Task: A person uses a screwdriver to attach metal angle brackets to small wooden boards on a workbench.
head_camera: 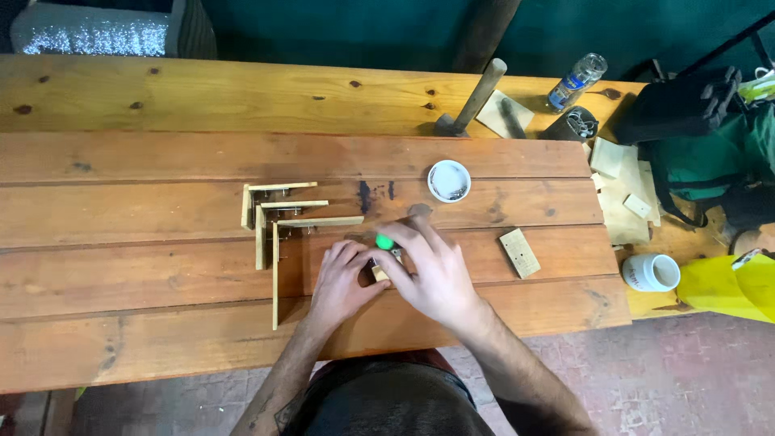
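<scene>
Head view: small pale wooden piece (379, 274) with a green-tipped tool (385, 241) sits on the wooden workbench (161, 242) at centre, between both hands. Left hand (343, 278) at 9 o'clock of the piece, fingers curled together and pressed on it. Right hand (432, 270) at 3 o'clock, thumb and forefinger pinched near the green tip, other fingers spread loosely (what the tool is cannot be told). Three L-shaped wooden brackets (278, 218) lie nested at 10 o'clock, just beside the left hand. White round lid (449, 180) at 1 o'clock holds small dark bits. Rectangular wood block (519, 253) at 3 o'clock. Hammer (472, 101) at 12 o'clock, handle tilted. Clear plastic bottle (577, 81) with blue label lies at 2 o'clock, far edge. White cylindrical jar (651, 272), open, at 3 o'clock, well apart. Yellow bag (726, 287) just beside the jar.
</scene>
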